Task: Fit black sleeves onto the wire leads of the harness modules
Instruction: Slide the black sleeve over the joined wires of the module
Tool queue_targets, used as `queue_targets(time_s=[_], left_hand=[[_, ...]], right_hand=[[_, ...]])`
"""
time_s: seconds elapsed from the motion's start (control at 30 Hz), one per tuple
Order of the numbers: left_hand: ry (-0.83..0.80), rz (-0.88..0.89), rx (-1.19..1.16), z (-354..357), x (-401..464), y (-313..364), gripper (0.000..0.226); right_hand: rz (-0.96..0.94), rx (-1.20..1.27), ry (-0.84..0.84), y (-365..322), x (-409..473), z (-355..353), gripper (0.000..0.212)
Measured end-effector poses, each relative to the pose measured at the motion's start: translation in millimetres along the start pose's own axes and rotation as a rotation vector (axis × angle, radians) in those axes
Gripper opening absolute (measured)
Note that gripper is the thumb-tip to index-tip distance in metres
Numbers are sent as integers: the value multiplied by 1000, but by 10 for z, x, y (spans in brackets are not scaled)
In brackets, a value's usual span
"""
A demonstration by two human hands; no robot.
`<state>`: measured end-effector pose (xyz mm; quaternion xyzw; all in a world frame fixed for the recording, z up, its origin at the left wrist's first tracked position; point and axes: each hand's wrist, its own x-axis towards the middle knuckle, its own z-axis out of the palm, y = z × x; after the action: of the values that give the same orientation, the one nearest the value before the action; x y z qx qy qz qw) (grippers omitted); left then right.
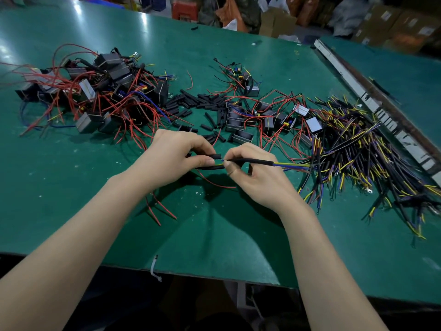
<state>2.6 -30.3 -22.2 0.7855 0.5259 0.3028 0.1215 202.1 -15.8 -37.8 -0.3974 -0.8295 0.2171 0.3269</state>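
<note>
Two hands meet over our worktop (95,211): our left hand (171,156) pinches a sleeve (213,156), our right hand (253,170) grips the cable (257,160) at its mouth.

Overhead light; glare patches on green table (100,22) far left; soft arm shadows; edges bowed, background blurred.

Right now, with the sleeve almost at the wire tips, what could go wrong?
1. The left hand pinches the short black tubular sleeve just short of the blue and yellow wire tips held by the right hand; a stray tip could catch on the sleeve's mouth and bend back.
2. Loose thin red wires lie under both hands and may snag.
3. The black jacketed cable trails into the tangled cable pile; pulling could drag others along.
</note>
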Motion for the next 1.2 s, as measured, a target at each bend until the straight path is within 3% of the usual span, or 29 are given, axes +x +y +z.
queue_targets(time_s=[0.3, 0.5, 0.63, 0.77, 0.9, 1.0, 1.2], left_hand=[[61, 228, 56, -50, -16, 14, 14], [87, 277, 276, -46, -38, 62, 21], [81, 241, 249, -43, -50, 68, 21], [89, 179, 51, -9, -36, 92, 14], [167, 66, -50, 42, -27, 129, 8], [192, 14, -57, 104, -29, 147, 7], [280, -13, -60, 189, -3, 193, 7]], right_hand=[[51, 178, 45, -71, 25, 26, 13], [15, 40, 65, -28, 20, 63, 4], [-20, -23, 70, 11, 4, 92, 6], [-56, 5, 198, 9, 19, 98, 8], [63, 236, 244, -42, 37, 65, 9], [216, 403, 268, -65, 46, 8, 26], [173, 480, 271, -74, 22, -20, 14]])
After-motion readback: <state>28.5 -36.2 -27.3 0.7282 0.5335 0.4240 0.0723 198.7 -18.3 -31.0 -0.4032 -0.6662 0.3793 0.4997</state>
